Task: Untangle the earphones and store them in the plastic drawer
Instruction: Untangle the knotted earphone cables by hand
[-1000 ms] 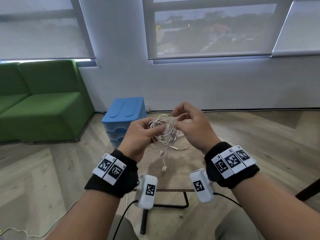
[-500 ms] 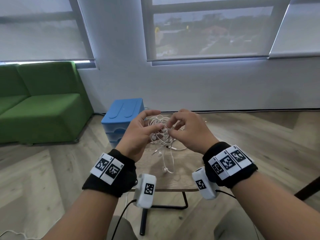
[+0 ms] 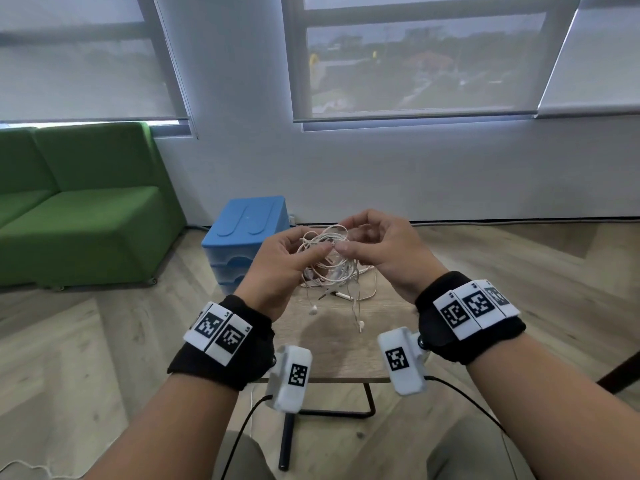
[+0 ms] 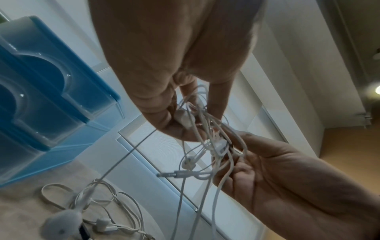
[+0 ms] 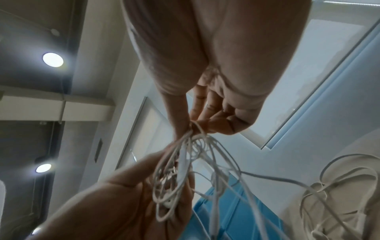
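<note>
Both forearms reach forward and angle inward, each wrist wrapped in a black band carrying white marker tiles, so that the two hands meet in front of the chest. The left hand [image 3: 277, 268] has its thumb pressed toward its curled fingers [image 4: 185, 128], pinching white cord. The right hand [image 3: 384, 251] faces it, thumb tip near the left thumb, fingers [image 5: 205, 104] bent in a pinching grip.

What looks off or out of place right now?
Only the earphones themselves: a knotted white bundle pinched between left hand and right hand, earbuds dangling over the table. The blue drawer looks shut.
</note>
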Tool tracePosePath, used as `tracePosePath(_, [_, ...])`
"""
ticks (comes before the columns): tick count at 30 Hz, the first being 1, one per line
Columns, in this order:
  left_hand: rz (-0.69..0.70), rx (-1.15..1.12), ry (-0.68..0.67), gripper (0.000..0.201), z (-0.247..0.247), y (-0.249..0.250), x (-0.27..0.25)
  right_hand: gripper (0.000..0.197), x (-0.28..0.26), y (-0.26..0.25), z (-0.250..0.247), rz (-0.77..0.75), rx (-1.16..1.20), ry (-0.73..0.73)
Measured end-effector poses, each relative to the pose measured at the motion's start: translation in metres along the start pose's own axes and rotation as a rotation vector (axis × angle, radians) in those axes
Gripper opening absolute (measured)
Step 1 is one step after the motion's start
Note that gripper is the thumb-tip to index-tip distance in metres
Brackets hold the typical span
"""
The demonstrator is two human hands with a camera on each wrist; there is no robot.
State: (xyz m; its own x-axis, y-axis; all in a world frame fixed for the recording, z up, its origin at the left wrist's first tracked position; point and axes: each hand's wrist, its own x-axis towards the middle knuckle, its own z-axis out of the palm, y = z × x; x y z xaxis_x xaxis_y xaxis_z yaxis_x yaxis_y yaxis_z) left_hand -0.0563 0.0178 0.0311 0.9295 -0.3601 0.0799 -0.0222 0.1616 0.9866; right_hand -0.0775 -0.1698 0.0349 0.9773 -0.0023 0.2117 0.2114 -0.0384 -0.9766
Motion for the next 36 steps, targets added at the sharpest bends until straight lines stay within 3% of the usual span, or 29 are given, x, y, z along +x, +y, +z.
tracePosePath(6, [-0.015, -0.058, 0.031, 0.019, -0.003, -0.004, 0.002, 0.024, -0.004, 0.002, -0.008, 0.110, 0.069, 0.021])
tracePosePath(13, [-0.061, -0.138, 0.046, 0.024, -0.003, -0.007, 0.000, 0.012, -0.009, 0.005, -0.005, 0.122, 0.048, -0.004])
tracePosePath(26, [-0.106, -0.080, 0.027, 0.018, 0.003, -0.007, -0.002, 0.016, -0.002, -0.015, 0.008, 0.057, 0.161, 0.000])
tracePosePath(30, [-0.113, -0.166, 0.023, 0.017, 0.001, -0.002, -0.002, 0.030, -0.002, -0.011, 0.001, -0.009, 0.026, 0.088])
tracePosePath(36, [-0.135, -0.260, 0.054, 0.014, -0.004, 0.004, -0.003, 0.036, -0.018, 0.007, -0.007, 0.043, -0.054, -0.129])
